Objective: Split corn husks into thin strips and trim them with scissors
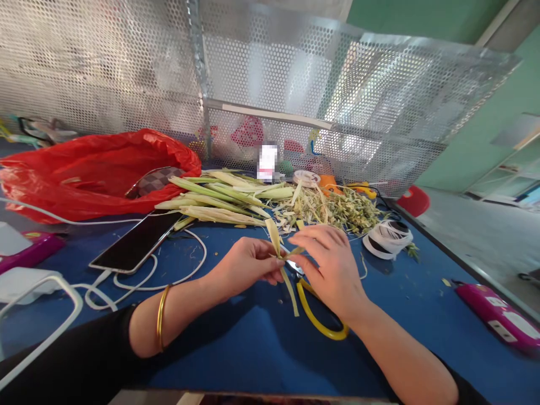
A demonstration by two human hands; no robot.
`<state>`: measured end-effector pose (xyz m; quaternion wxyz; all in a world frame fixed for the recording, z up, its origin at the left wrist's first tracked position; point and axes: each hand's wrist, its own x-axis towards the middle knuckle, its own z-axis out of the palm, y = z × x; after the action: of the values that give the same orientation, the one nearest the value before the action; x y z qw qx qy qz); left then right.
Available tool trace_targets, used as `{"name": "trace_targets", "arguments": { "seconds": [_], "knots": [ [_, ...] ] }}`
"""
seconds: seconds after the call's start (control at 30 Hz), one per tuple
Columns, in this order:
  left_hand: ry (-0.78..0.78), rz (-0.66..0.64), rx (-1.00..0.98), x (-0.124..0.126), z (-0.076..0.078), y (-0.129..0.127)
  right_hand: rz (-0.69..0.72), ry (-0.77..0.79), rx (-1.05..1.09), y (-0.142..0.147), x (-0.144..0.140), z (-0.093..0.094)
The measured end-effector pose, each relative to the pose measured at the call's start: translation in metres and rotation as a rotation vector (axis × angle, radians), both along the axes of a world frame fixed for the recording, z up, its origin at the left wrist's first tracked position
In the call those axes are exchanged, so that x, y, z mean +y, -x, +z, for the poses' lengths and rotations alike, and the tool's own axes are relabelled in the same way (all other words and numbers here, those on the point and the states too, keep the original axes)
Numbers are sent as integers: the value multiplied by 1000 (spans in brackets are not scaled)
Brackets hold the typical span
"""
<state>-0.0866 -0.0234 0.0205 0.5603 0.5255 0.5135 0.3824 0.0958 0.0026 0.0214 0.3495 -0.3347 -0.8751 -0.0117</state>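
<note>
both hands close together: left hand (248, 261) and right hand (331, 270) pinch leaf strip (276, 239); looks light, limp, tearable; grip near fold.

— What's the surface (253, 349) like?
— Blue, with a perforated metal screen (295, 84) at the back.
— And lying on it?
— A red plastic bag (97, 169), a phone (137, 241) with white cable (139, 281), pale green stalks (219, 199), a heap of trimmings (337, 209), a tape roll (388, 239), yellow-handled scissors (316, 315), and a magenta case (500, 315) at right.
</note>
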Motion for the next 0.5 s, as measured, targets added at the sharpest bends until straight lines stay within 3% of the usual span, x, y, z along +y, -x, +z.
{"name": "trace_targets", "arguments": {
  "seconds": [0.07,0.13,0.33,0.4,0.5],
  "knots": [
    [-53,-10,59,0,2,0,49,102,-49,1,2,-1],
    [-146,70,122,1,3,3,42,241,-3,3,2,-3],
    [-558,692,308,4,5,15,-117,494,297,1,2,-1],
    [-508,680,256,2,6,12,-127,495,336,1,2,-1],
    [-206,394,53,-4,4,0,-124,407,324,4,0,-5]
  ]
}}
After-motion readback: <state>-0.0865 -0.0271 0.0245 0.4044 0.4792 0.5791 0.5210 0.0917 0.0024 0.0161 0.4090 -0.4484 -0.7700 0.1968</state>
